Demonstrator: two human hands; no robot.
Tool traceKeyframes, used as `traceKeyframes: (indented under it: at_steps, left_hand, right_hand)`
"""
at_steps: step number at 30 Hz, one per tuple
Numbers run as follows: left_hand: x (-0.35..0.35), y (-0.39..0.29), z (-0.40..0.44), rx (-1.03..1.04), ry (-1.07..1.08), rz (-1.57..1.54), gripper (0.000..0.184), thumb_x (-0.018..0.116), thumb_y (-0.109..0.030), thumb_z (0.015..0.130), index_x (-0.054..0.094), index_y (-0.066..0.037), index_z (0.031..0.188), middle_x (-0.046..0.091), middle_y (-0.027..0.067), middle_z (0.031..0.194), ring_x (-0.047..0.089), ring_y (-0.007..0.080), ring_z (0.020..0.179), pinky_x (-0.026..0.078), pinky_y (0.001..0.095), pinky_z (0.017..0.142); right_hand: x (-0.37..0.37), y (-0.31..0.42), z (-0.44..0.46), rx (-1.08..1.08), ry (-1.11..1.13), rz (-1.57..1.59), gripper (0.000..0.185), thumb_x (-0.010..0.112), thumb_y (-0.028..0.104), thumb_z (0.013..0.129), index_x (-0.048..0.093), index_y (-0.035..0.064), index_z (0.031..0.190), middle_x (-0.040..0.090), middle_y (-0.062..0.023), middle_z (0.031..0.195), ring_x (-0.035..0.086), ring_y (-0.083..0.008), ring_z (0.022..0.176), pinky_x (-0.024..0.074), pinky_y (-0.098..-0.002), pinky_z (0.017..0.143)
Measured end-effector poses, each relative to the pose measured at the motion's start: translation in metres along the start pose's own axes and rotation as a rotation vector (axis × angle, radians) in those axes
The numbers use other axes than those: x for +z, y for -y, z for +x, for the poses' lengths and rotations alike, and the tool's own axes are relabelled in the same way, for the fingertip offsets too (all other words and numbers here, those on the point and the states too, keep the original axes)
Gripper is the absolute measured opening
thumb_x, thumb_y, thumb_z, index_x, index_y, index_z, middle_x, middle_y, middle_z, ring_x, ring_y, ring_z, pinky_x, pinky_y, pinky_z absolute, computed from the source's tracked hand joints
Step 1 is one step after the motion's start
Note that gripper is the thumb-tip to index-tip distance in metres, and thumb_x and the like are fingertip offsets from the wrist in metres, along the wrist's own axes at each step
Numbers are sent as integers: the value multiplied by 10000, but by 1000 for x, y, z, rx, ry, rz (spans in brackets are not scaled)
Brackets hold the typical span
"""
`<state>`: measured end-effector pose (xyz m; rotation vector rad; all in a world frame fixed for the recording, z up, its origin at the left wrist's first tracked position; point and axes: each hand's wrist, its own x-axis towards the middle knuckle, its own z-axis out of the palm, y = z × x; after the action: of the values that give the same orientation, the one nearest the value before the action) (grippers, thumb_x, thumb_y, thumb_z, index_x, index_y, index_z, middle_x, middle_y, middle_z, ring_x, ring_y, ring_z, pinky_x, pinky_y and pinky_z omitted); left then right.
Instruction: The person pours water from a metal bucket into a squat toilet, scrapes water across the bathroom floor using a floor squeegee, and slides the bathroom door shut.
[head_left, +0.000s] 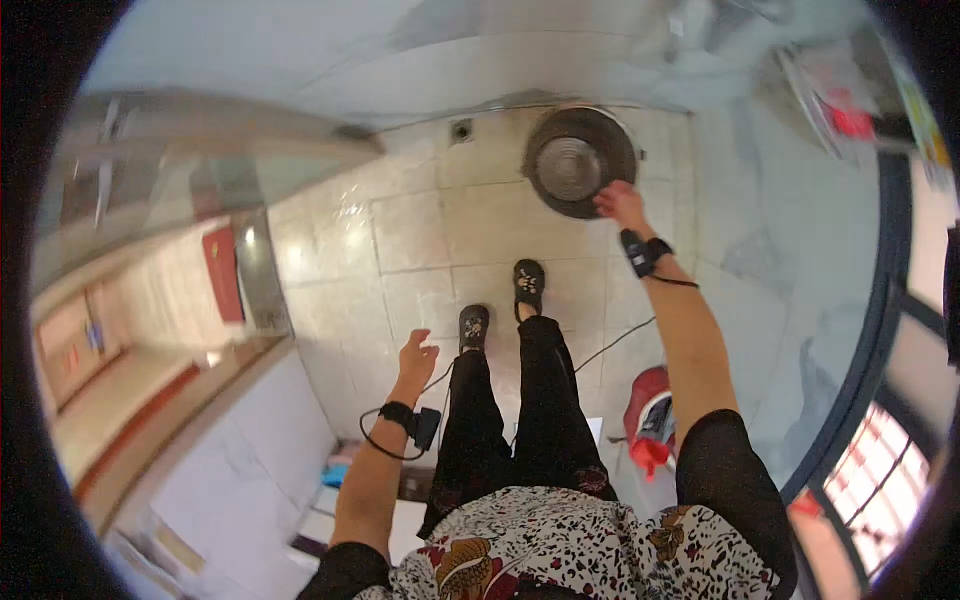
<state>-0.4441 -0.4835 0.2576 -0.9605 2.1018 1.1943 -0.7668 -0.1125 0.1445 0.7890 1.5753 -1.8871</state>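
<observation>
My right hand (pixel 621 204) is stretched forward at the lower right rim of a round dark bin (pixel 623 150), seen from above on the tiled floor. Its fingers look curled, and whether they touch or grip the rim is too blurred to tell. My left hand (pixel 418 358) hangs over the floor beside my left shoe, fingers apart, holding nothing. Each wrist wears a black strap with a small device and a cord.
A floor drain (pixel 461 131) lies left of the bin, near the wall. Beside my right leg is a red bag-like item (pixel 648 400). A thin cable (pixel 612 343) runs over the tiles. A counter edge juts in at the left; a dark-framed window is at the right.
</observation>
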Motion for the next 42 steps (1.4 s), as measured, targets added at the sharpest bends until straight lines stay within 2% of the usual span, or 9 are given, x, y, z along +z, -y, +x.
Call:
traceKeyframes:
  at_steps: [2,3,8,20,25,28,34,41,42]
  left_hand:
    - [2,-2,0,55,-4,20,382,582,-75,705,462,-29,1065,546,164,1041,591,264,828,468,314,706]
    - [3,4,4,71,15,39,388,580,-75,703,461,-33,1070,543,173,1039,593,247,803,470,309,690]
    - [7,-7,5,80,103,-36,389,574,-65,721,457,-62,1092,502,142,1079,569,194,782,483,271,570]
    - [27,13,26,259,413,255,419,550,-51,713,427,-45,1113,426,153,1168,514,244,933,495,313,591]
    - [60,-12,-19,380,387,425,389,551,-38,709,446,-29,1084,465,145,1115,510,196,866,462,279,621]
    - [86,-21,-73,441,377,452,396,559,-32,698,448,-24,1078,479,139,1093,502,176,841,443,265,650]
    - [168,17,-103,494,358,663,340,559,-13,681,483,9,1012,521,143,1016,511,215,904,426,305,787]
    - [326,33,-161,729,567,922,376,583,-51,696,472,-12,1053,543,139,1000,537,245,916,441,343,781]
    - [349,19,-204,816,598,938,373,586,-67,699,474,-9,1050,543,150,1019,548,271,894,441,342,779]
  right_hand:
    - [-32,-44,-26,145,225,355,222,477,160,811,457,84,1019,540,-123,973,559,-282,873,475,-379,669]
    - [-64,-105,-6,-312,419,-87,228,483,181,808,463,70,1006,543,-119,962,557,-280,878,468,-381,680]
    - [-94,-203,-135,448,-140,589,262,499,228,795,467,21,952,532,-115,975,549,-268,901,451,-372,736]
    - [-130,-406,-395,190,-682,832,211,443,118,808,436,23,996,543,-112,935,596,-297,823,496,-401,601]
    - [-180,-438,-501,235,-892,683,96,439,97,789,496,21,775,546,-96,731,613,-309,657,494,-403,506]
    - [-265,-532,-558,80,-776,203,188,432,76,766,491,7,930,539,-127,784,600,-254,666,464,-368,453]
    - [-444,-571,-651,224,-1461,-462,222,485,141,692,590,25,849,590,-216,810,556,-380,806,439,-430,713]
    - [-649,-619,-670,-79,-1535,62,368,519,109,729,461,121,1092,532,-127,969,548,-247,655,442,-360,529]
    - [-665,-617,-671,-64,-1511,99,449,598,168,702,448,116,1121,490,-93,1088,534,-253,809,439,-386,702]
